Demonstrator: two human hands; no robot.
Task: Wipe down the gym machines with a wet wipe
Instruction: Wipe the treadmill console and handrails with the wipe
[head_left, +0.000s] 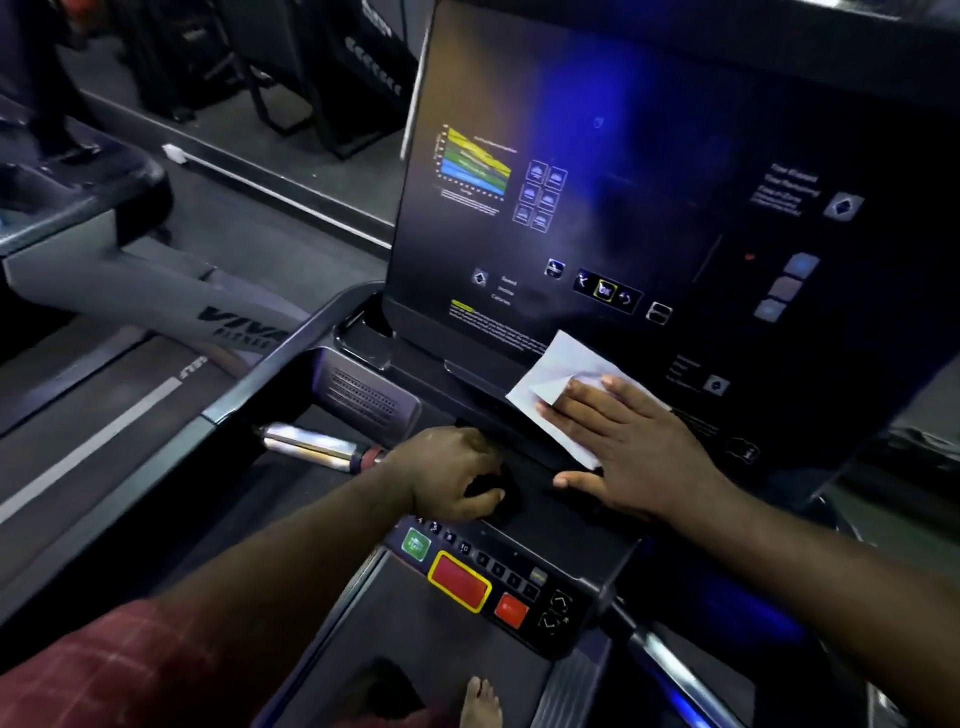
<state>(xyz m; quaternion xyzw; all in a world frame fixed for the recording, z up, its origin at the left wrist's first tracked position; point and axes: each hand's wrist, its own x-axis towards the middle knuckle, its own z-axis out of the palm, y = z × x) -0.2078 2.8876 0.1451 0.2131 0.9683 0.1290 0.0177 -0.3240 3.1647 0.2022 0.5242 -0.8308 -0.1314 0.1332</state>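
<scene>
The person's right hand (634, 452) lay flat with fingers straight and spread, pressing the white wipe (556, 374) against the lower edge of the treadmill console (623, 208), just below the lit screen. The wipe stuck out past the fingertips to the far left. The left hand (447, 478) was curled round the dark inner end of the silver handle (311, 447), near the wipe. The button panel (467, 577) sat nearest. Another treadmill (156, 291) stood to the left.
</scene>
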